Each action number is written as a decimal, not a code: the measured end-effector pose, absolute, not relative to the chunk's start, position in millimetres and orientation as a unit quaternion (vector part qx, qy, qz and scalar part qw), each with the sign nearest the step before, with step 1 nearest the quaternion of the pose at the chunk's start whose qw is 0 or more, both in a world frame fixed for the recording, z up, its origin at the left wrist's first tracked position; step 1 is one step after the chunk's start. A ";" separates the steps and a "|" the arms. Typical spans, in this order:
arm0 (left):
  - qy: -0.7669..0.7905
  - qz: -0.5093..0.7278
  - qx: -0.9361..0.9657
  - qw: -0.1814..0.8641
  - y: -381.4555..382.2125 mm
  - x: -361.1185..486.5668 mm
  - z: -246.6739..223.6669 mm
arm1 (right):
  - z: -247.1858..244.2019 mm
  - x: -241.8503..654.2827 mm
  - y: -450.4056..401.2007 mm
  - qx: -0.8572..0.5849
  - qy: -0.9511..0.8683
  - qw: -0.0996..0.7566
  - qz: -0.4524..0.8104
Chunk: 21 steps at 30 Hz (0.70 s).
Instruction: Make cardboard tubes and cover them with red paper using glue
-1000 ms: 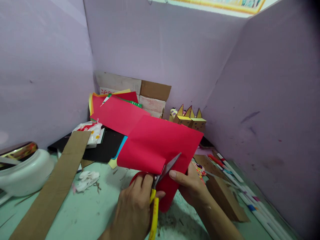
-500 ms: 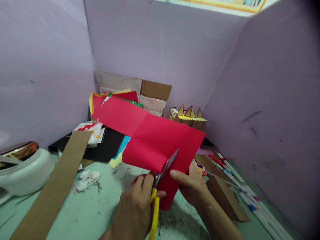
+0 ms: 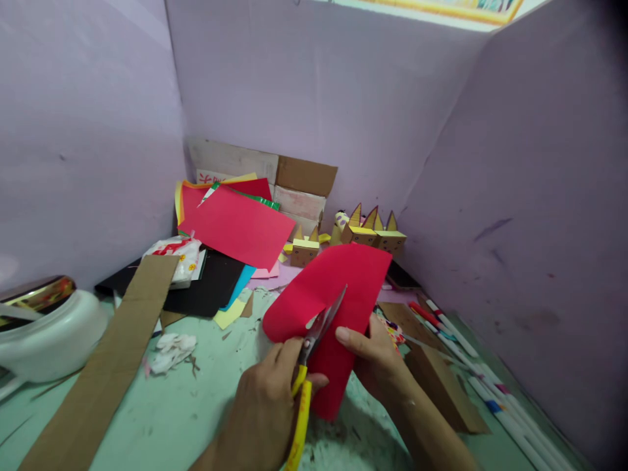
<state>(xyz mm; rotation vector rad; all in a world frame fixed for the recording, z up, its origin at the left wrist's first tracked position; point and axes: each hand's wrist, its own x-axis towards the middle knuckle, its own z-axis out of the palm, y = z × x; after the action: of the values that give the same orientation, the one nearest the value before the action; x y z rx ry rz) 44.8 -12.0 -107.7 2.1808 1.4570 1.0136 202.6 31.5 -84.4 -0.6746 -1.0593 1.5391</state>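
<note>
A pair of scissors [image 3: 321,330] with yellow handles is in my left hand [image 3: 269,399], fingers closed round the grips. Its blades lie across a sheet of red paper [image 3: 366,278], with the cut edge beside them. The sheet's left part bends and curls downward, while its lower end hangs below the blades. My right hand [image 3: 380,363] pinches the right edge of this sheet, thumb on top, just right of the blades. The fingers under the paper are partly hidden.
More red paper [image 3: 235,226] lies behind at the left, near a white plastic packet [image 3: 179,258]. A cardboard strip [image 3: 105,360] and white pot [image 3: 59,337] stand left. Small cardboard boxes [image 3: 375,241] are at the back; markers [image 3: 510,405] and cardboard [image 3: 449,392] lie right.
The red sheet has curled and drawn in at its left side, uncovering a small cardboard box and coloured paper behind it. The scissor blades look closer together, and both hands have barely moved.
</note>
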 end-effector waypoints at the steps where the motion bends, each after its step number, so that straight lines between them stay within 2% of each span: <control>1: 0.511 0.357 0.761 0.181 -11.9 44.2 -107.2 | -84.2 203.6 31.7 -0.288 -0.439 0.543 0.655; 9: 0.495 0.341 0.753 0.269 -10.8 41.3 -102.9 | -81.5 208.0 33.4 -0.285 -0.412 0.550 0.669; 17: 0.492 0.397 0.730 0.260 -18.2 43.6 -99.6 | -80.8 212.5 34.8 -0.320 -0.415 0.554 0.647; 21: 0.469 0.356 0.744 0.317 -16.5 29.3 -87.2 | -79.6 217.6 34.5 -0.351 -0.421 0.539 0.640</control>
<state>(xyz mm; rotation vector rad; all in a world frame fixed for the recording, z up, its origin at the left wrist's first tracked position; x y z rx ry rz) 29.3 -16.5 -87.2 1.9572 1.2353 0.9365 217.6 34.5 -79.6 -0.8337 -1.0002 1.5233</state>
